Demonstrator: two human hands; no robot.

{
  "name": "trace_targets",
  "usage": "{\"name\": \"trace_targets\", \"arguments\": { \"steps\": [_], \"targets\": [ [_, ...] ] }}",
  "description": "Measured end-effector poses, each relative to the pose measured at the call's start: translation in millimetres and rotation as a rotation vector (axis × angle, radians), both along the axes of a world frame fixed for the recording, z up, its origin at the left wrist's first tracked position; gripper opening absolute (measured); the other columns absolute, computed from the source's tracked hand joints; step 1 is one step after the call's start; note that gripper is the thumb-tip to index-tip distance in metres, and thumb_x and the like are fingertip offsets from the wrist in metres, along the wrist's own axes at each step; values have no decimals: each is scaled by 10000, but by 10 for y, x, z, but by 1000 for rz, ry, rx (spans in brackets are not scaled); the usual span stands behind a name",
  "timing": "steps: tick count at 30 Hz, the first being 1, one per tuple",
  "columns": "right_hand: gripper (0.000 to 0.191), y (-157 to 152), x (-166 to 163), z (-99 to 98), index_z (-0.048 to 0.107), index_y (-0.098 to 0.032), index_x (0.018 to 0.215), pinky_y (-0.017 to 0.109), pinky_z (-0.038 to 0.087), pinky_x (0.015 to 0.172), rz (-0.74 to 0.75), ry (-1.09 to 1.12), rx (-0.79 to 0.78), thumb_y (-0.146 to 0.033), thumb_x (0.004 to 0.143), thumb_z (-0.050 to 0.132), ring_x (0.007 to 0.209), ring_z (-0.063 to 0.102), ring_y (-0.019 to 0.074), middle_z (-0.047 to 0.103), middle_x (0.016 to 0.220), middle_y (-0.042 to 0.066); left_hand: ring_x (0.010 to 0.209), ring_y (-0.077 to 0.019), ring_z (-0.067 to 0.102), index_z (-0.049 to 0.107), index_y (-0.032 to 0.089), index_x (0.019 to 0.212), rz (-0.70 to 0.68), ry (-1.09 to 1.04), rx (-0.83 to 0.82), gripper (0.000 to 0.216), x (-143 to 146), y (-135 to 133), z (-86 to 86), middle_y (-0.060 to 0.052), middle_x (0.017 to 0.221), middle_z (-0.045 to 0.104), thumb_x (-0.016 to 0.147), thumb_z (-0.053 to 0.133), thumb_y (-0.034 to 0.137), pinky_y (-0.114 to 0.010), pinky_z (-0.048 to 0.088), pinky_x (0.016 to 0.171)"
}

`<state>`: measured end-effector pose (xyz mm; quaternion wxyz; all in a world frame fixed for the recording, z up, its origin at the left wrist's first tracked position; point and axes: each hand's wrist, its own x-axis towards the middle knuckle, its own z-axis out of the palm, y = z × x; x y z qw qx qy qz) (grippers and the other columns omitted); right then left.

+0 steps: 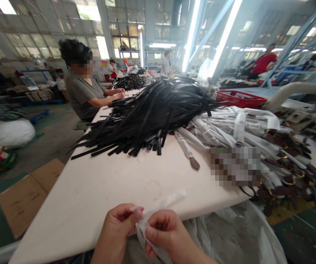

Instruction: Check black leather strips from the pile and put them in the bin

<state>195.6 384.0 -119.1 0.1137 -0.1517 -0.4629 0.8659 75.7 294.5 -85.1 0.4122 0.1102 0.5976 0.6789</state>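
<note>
My left hand (117,227) and my right hand (167,233) are close together at the near edge of the white table (91,190). Both pinch a crumpled strip of thin white wrapping (158,209), whose loose end trails up to the right over the table. Ahead lies a big heap of black belt straps (152,113). To its right is a pile of belts wrapped in white paper (246,128) with brown ends and gold buckles.
A person in a grey shirt (82,91) sits at the table's left far side, hands on the table. A red basket (240,98) stands at the back right. Flat cardboard (25,194) lies on the floor at left. A clear plastic bag (229,234) hangs below the table edge.
</note>
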Motion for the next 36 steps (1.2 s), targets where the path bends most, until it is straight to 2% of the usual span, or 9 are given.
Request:
{"name": "trace_targets", "arguments": {
  "steps": [7, 11, 16, 19, 22, 24, 27, 31, 36],
  "targets": [
    [155, -28, -25, 20, 716, -133, 731, 212, 364, 505, -273, -83, 562, -287, 724, 725, 540, 492, 114, 596, 587, 12, 601, -116, 404, 514, 163, 562, -90, 225, 25, 419, -33, -2, -56, 36, 575, 455, 674, 828, 418, -208, 367, 580],
    [304, 11, -73, 109, 551, -157, 535, 217, 262, 460, -330, 13, 843, -268, 811, 618, 456, 372, 80, 409, 464, -45, 583, -108, 339, 428, 182, 572, -76, 289, -18, 446, -29, 24, -78, 58, 571, 382, 647, 821, 380, -208, 306, 552],
    [376, 54, -63, 173, 373, -178, 534, 249, 250, 498, -421, 105, 1141, -220, 881, 513, 468, 343, 80, 316, 493, -59, 574, -102, 291, 407, 194, 602, -48, 230, -35, 490, -53, 23, -124, 68, 581, 353, 622, 832, 436, -206, 272, 528],
    [331, 90, -45, 188, 499, -175, 575, 242, 330, 550, -525, -3, 1109, -234, 898, 534, 523, 460, 104, 473, 524, -29, 575, -103, 268, 394, 200, 614, -8, 232, -37, 498, -147, -36, -125, 68, 593, 336, 657, 797, 490, -206, 255, 514],
    [170, 96, -82, 195, 656, -168, 755, 239, 431, 641, -425, -65, 917, -268, 877, 592, 666, 594, 146, 657, 694, 29, 566, -108, 308, 436, 189, 593, -55, 391, -103, 452, -246, -94, -96, 59, 576, 363, 665, 786, 466, -210, 270, 518],
    [138, 68, -141, 182, 694, -161, 845, 235, 462, 633, -304, -33, 788, -292, 801, 681, 698, 625, 161, 694, 771, 45, 554, -111, 346, 466, 182, 567, -79, 490, -122, 421, -279, -113, -71, 51, 555, 393, 668, 783, 439, -213, 291, 522],
    [121, 8, -234, 137, 704, -154, 719, 203, 419, 517, -276, -7, 727, -267, 721, 745, 557, 574, 130, 649, 616, 9, 544, -122, 408, 521, 172, 528, -112, 539, -88, 389, -280, -116, -28, 31, 538, 454, 690, 766, 426, -216, 328, 523],
    [165, -11, -284, 109, 689, -155, 633, 191, 379, 464, -407, -16, 814, -249, 768, 697, 480, 513, 106, 603, 521, -8, 669, -177, 568, 706, 179, 628, -105, 431, -4, 271, -228, -99, 43, -28, 659, 636, 705, 762, 433, -225, 448, 624],
    [133, 11, -290, 158, 634, -162, 635, 208, 389, 527, -581, 137, 1149, -176, 767, 631, 495, 520, 99, 579, 525, -17, 677, -151, 556, 665, 181, 554, 149, 239, 6, 352, -168, -61, 3, 5, 627, 628, 515, 905, 436, -188, 459, 664]
  ]
}}
